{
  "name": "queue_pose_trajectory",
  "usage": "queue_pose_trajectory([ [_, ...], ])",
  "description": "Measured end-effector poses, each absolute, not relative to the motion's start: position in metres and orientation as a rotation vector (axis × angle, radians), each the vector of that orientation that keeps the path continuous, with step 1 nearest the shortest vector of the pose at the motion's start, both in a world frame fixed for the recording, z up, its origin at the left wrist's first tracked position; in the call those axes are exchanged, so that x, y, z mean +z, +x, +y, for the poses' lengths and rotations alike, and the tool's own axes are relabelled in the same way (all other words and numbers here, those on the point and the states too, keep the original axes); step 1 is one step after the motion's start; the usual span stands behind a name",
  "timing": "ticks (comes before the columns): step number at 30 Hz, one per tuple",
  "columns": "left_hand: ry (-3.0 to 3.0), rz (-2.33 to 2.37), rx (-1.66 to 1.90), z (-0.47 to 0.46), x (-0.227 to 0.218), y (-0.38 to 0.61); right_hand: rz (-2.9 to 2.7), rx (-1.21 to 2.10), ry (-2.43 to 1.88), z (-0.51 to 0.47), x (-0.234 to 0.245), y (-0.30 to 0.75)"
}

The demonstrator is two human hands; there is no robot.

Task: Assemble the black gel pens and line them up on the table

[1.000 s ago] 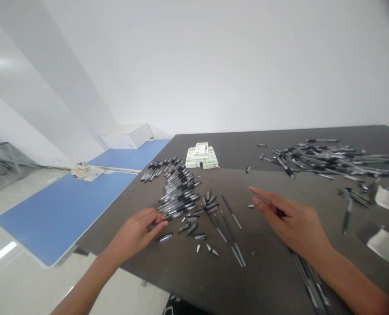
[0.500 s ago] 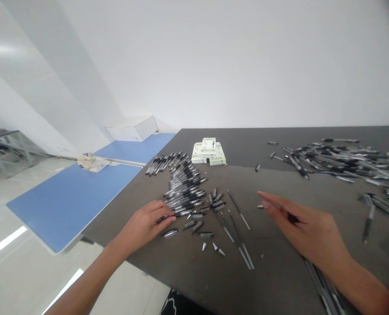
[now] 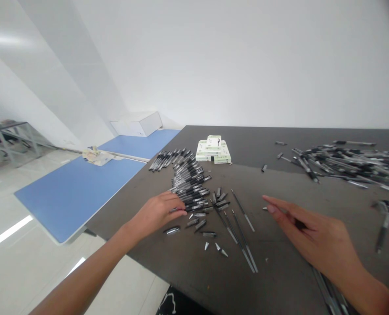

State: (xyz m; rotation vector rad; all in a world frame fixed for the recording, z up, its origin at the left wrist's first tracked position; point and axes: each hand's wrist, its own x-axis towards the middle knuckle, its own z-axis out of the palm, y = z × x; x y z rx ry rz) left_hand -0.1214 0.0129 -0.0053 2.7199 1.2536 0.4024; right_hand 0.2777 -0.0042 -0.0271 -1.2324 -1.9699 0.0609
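My left hand [image 3: 163, 210] is at the near end of a long row of clear-barrelled pens [image 3: 189, 179] with black grips. Its thumb and fingers are closed on a pen, mostly hidden by the hand. To the right, my right hand [image 3: 307, 227] hovers over the table with thumb and forefinger brought together. A small silvery pen tip [image 3: 265, 208] shows at the thumb's end. Between my hands lie several dark-inked refills [image 3: 243, 240], a cluster of pen caps [image 3: 219, 199], and loose cone-shaped pen tips [image 3: 206, 246].
White-and-green boxes [image 3: 213, 151] are stacked toward the back of the dark table [image 3: 131, 210]. A big heap of pen parts [image 3: 348, 164] spreads at right. More long slender parts [image 3: 327, 288] lie under my right forearm. A lower blue table [image 3: 79, 197] stands at left.
The view has shifted slightly, so everything sits a little further right. My left hand has moved slightly right against the pen row. My right hand keeps nearly the same pose.
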Motion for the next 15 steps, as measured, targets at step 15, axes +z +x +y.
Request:
queue_pose_trajectory([
  [15, 2.638, 1.237, 0.588, 0.010, -0.020, -0.132, -1.992, 0.150, -1.249, -0.003, -0.028, 0.278],
])
